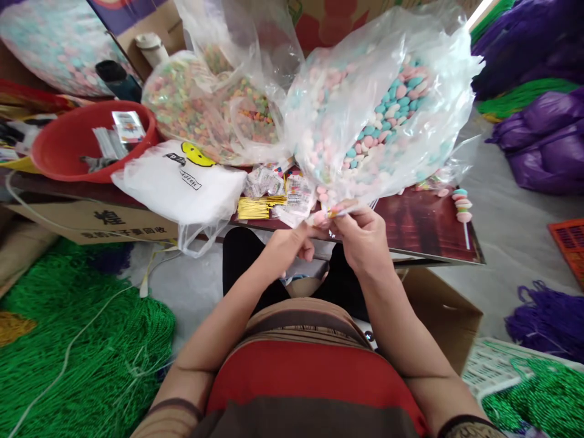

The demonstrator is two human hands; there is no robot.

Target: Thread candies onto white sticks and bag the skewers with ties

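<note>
Both hands meet at the front edge of the dark red table [431, 228]. My left hand [292, 246] has its fingers closed around a small clear wrapper with pink candies [320, 218] in it. My right hand [362, 234] pinches the other end of this wrapper, where a small yellow and coloured bit shows. Just behind the hands lies a big open clear bag of pink, blue and white candies [392, 109]. Left of the hands are printed packets [298, 193] and a stack of yellow twist ties [253, 208]. A candy skewer [462, 207] lies at the table's right end.
A red basin [59, 149] holds packets at the left, beside a white smiley bag [182, 182]. Behind stands a bag of multicoloured candies [182, 100]. Green netting [82, 347] covers the floor at left; a cardboard box [438, 310] and white crate [490, 365] are at right.
</note>
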